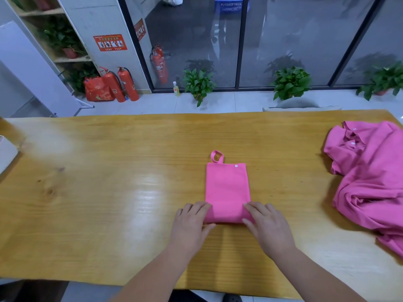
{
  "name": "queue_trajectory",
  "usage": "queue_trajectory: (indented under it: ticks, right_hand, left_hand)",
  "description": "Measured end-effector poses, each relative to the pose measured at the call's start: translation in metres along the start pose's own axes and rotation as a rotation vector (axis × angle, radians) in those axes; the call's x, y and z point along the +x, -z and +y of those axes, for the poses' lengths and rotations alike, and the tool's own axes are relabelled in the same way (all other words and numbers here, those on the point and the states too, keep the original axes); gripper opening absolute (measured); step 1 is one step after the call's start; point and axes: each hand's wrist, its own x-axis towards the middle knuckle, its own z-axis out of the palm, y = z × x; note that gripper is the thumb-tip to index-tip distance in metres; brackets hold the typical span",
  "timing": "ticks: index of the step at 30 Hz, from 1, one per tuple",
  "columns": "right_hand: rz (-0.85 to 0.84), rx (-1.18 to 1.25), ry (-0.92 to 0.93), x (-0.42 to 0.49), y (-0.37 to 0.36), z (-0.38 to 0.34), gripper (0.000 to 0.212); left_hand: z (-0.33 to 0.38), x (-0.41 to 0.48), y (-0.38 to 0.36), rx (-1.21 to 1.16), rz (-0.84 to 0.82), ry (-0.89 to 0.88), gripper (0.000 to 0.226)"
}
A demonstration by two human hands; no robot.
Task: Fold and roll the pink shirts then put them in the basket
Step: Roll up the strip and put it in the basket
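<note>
Since the table (109, 171) fills most of the frame, it's the place to start: a long yellow wooden top running edge to edge. Next biggest is the pile of pink shirts (370, 182), crumpled at the right edge of the frame and well apart from the action, so there's plenty left to do.

Just right of centre lies the folded shirt (226, 188), already narrowed into a tidy upright strip. Its lower end looks thicker and rounded, like the first turn of a roll. So the folding seems done on this one and the rolling looks barely begun.

The person's left hand (192, 223) is on the lower left corner of that strip and the right hand (268, 227) on the lower right corner. Each one grips the rolled end, fingers draped over the top and thumb tucked in at the near side.

At the top of the strip a little loop (217, 156) sticks out, and a white stud (236, 166) sits near the upper right corner.

The next move probably calls for walking the roll up toward that loop, with both hands keeping even pressure so it stays tight and doesn't go cone-shaped.

No basket is plainly in view. A pale thing (6, 155) at the left edge might be it, but can't tell.
</note>
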Motion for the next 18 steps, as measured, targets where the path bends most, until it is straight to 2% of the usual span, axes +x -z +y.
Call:
queue_trajectory:
  ticks: [2,3,6,9,11,13,15,18]
  right_hand:
    - [-0.095,-0.028,-0.017,0.005,0.001,0.002,0.060]
    - [-0.132,-0.030,-0.030,0.009,0.001,0.003,0.063]
    - [-0.212,0.045,-0.045,0.023,0.005,0.008,0.060]
    - [-0.276,0.226,-0.114,0.024,0.013,0.012,0.055]
    - [-0.340,0.335,-0.200,0.018,0.018,0.018,0.059]
    - [-0.362,0.349,-0.198,0.012,0.018,0.023,0.065]
    - [-0.316,0.344,-0.164,0.010,0.015,0.024,0.060]
    - [-0.071,0.286,-0.043,0.018,0.013,0.013,0.029]
  left_hand:
    - [-0.001,0.007,0.004,0.012,-0.065,0.014,0.061]
    - [-0.001,0.012,0.006,-0.002,-0.086,0.020,0.060]
    - [-0.005,0.022,0.010,-0.139,-0.143,0.064,0.054]
    - [-0.015,0.020,0.012,-0.365,-0.206,0.145,0.050]
    - [-0.021,0.017,0.015,-0.555,-0.262,0.190,0.047]
    - [-0.023,0.015,0.019,-0.633,-0.303,0.193,0.044]
    - [-0.022,0.017,0.021,-0.605,-0.285,0.189,0.041]
    - [-0.016,0.026,0.021,-0.446,-0.107,0.096,0.030]
